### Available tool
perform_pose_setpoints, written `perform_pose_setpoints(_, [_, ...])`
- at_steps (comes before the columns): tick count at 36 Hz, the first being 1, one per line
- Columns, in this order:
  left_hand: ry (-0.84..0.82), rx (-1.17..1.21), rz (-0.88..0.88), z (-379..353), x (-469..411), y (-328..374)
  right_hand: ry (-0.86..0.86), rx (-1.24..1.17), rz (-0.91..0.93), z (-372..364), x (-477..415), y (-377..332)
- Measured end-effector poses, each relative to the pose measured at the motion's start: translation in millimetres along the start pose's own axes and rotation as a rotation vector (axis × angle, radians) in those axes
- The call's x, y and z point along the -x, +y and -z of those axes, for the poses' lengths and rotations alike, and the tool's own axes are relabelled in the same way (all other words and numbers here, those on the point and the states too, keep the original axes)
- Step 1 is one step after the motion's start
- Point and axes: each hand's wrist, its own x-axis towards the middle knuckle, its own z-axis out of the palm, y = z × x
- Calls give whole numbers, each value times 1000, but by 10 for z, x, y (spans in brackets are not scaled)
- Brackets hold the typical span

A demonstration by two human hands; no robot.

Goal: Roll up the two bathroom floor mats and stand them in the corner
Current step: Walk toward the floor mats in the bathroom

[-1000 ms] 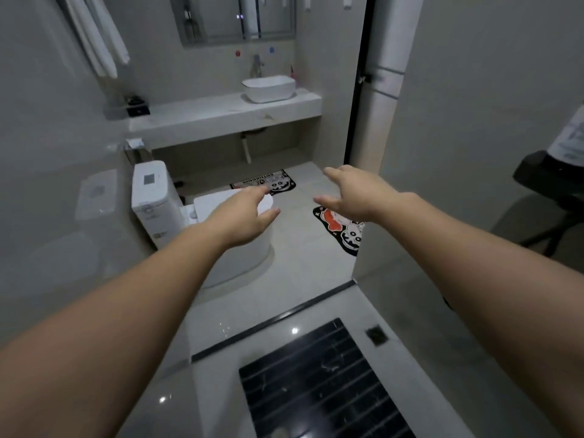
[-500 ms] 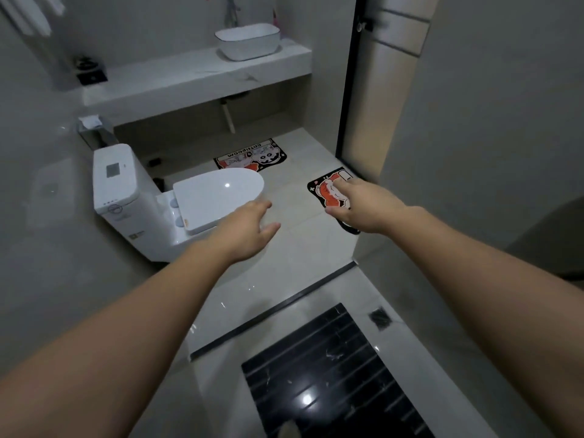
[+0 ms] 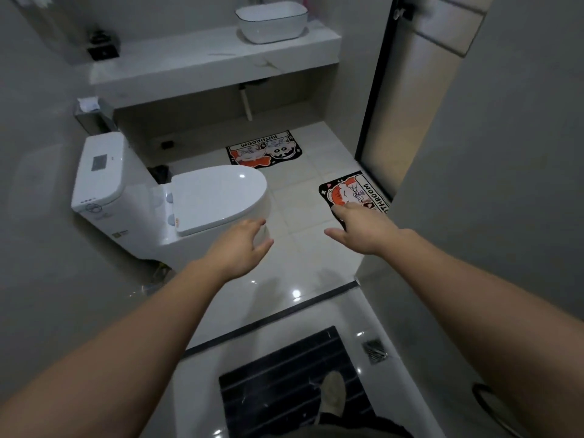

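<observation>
Two black, orange and white cartoon floor mats lie flat on the pale tiles. The far mat (image 3: 264, 149) sits under the vanity shelf. The near mat (image 3: 350, 192) lies by the doorway at right, partly hidden by the wall and my right hand. My left hand (image 3: 238, 248) is stretched forward, empty, fingers apart, in front of the toilet. My right hand (image 3: 363, 230) reaches forward, empty and spread, its fingers overlapping the near mat's lower edge in view; contact cannot be told.
A white toilet (image 3: 177, 203) with its lid down fills the left. A vanity shelf (image 3: 202, 63) carries a white basin (image 3: 271, 22). A black threshold strip (image 3: 275, 314) crosses the floor, with a black slatted panel (image 3: 290, 374) and drain (image 3: 374, 350) near my foot.
The view has moved forward and tilted down, so the mats and toilet look nearer. Both hands have lowered, and my right hand has come down toward the near mat.
</observation>
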Motion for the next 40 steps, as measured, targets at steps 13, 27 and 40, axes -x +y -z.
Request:
perform_pose_setpoints(13, [21,59,126,-122,-660,86,-96,29,66,95,-764,455])
perform_pose_setpoints(27, [34,38,98,10,-1903,-293,-57,30,41,172,-1941,663])
perform_pose_setpoints(40, [1,8,64,426,-3203,-983,-11,37,-4,488,-3406,642])
